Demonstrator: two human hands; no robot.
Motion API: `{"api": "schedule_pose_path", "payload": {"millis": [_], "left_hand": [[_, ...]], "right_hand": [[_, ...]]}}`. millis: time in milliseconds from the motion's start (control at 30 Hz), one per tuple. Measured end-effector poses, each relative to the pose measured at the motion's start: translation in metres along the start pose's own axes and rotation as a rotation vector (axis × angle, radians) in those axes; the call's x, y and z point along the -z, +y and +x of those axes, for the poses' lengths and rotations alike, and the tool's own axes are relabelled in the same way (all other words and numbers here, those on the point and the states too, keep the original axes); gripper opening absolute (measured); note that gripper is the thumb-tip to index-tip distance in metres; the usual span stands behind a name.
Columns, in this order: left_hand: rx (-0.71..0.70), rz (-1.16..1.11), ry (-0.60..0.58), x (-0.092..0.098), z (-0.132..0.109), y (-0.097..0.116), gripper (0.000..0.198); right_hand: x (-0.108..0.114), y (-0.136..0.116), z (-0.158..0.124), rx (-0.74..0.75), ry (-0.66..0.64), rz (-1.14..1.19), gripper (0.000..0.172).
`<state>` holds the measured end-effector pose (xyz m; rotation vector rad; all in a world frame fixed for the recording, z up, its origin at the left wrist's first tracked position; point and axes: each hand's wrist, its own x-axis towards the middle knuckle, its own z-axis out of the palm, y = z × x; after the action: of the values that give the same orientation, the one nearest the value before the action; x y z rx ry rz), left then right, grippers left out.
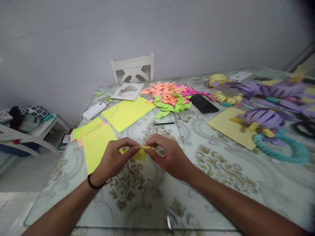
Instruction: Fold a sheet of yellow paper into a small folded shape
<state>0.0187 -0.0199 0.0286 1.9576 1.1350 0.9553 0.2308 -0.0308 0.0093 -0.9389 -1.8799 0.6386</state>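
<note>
Between both hands, a small piece of yellow paper (139, 155) is held a little above the patterned table (157, 203). My left hand (117, 154) pinches its left part between thumb and fingers; a black band circles that wrist. From the other side my right hand (167, 155) pinches the paper's upper right edge. The fingertips almost meet along what looks like a folded edge. Yellow sheets (97, 144) lie beside my left hand, partly behind it. Beyond the hands are a dark pen or pencil (163, 123) and a clear ruler (180, 131).
A yellow paper stack (128, 114), folded orange pieces (163, 91) and green pieces (169, 106) lie farther back. A white power bank (94, 110) with a cable is at left. At right are a black phone (204, 104), purple paper shapes (263, 118) and a turquoise ring (283, 150).
</note>
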Motion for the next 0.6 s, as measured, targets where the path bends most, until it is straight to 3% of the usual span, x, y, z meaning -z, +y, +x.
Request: {"api": "schedule_pose_path", "payload": {"millis": [233, 600], "left_hand": [[0.013, -0.034, -0.065, 0.0002, 0.0013, -0.0018, 0.015], [0.025, -0.02, -0.045, 0.003, 0.0005, -0.0034, 0.025]], "right_hand": [[0.0054, -0.0019, 0.002, 0.024, -0.044, 0.07, 0.018], [0.0029, -0.0012, 0.0032, -0.179, -0.028, 0.147, 0.016]]}}
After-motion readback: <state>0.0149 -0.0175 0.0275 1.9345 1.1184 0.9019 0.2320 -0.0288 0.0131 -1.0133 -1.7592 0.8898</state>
